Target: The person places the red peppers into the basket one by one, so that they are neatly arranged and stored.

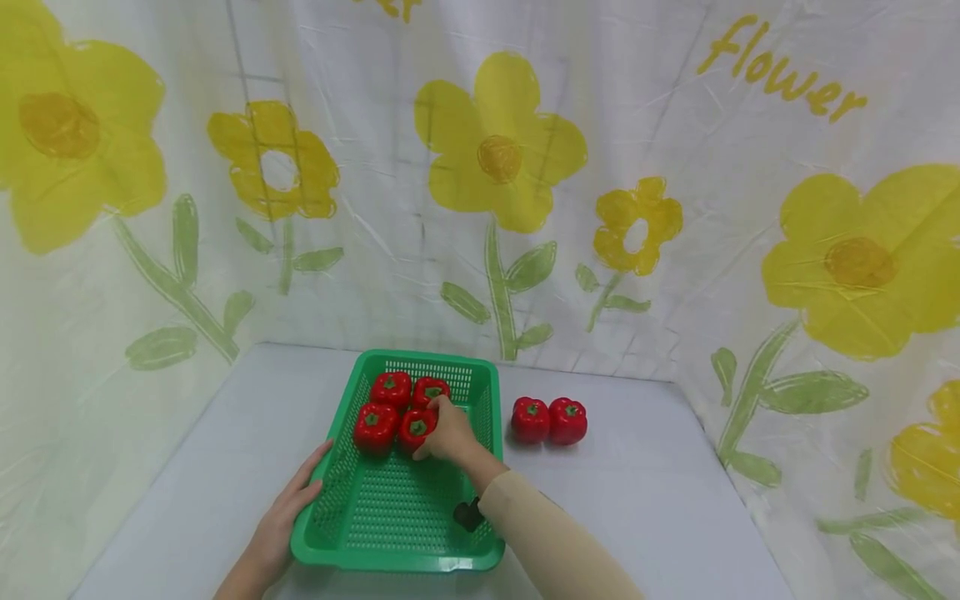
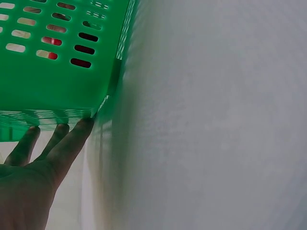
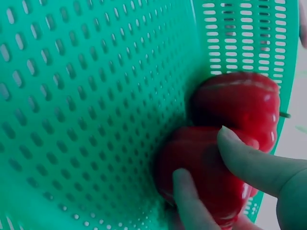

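A green basket (image 1: 397, 561) with perforated walls stands on the table, holding several red bell peppers in its far half. My right hand (image 1: 452, 433) reaches in over the right side and grips the near right bell pepper (image 1: 415, 431). The right wrist view shows thumb and fingers on this bell pepper (image 3: 204, 165), which rests against another bell pepper (image 3: 237, 108). My left hand (image 1: 279, 523) is at the basket's left side. In the left wrist view, straight fingers (image 2: 67, 148) touch the outside of the basket (image 2: 57, 86).
Two more bell peppers, a left one (image 1: 530, 421) and a right one (image 1: 567, 422), sit side by side on the white table (image 1: 637, 492), right of the basket. A small black object (image 1: 468, 514) shows beside my right wrist. A flower-printed curtain (image 1: 375, 275) hangs behind.
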{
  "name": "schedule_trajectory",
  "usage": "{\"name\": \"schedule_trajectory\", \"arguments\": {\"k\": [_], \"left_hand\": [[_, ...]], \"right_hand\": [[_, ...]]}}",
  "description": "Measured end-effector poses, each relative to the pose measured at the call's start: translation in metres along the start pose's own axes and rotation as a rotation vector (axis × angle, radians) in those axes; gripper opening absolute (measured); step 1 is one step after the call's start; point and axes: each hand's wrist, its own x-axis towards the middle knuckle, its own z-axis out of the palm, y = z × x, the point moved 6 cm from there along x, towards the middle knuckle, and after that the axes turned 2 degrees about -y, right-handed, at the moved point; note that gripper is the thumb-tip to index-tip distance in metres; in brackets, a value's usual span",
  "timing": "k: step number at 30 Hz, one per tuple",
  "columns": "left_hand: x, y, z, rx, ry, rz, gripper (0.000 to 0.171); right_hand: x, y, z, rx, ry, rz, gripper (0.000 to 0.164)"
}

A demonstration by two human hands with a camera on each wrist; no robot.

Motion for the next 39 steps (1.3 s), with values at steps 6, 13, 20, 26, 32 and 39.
{"name": "schedule_trajectory", "arguments": {"k": [6,13,20,26,32,39], "left_hand": [[0.0,0.002,-0.003,0.009,0.003,0.007,0.054],[0.001,0.006,-0.005,0.021,-0.002,-0.002,0.054],[0.002,0.001,0.003,-0.007,0.001,0.005,0.056],[-0.003,-0.009,0.011,-0.035,0.022,-0.025,0.055],[-0.006,-0.008,0.007,-0.023,0.036,-0.052,0.054],[-0.001,-0.001,0.002,0.005,0.02,-0.018,0.055]], "right_hand": [[-0.004,-0.009,-0.001,-0.011,-0.007,0.0,0.089],[-0.017,-0.022,-0.016,-0.027,-0.018,-0.04,0.095],[-0.038,-0.011,-0.057,0.278,-0.004,-0.104,0.072],[-0.06,0.002,-0.093,0.413,0.052,-0.257,0.06],[-0.075,0.018,-0.128,0.479,0.177,-0.377,0.057],[-0.069,0.058,-0.171,0.47,0.443,-0.362,0.051]]}}
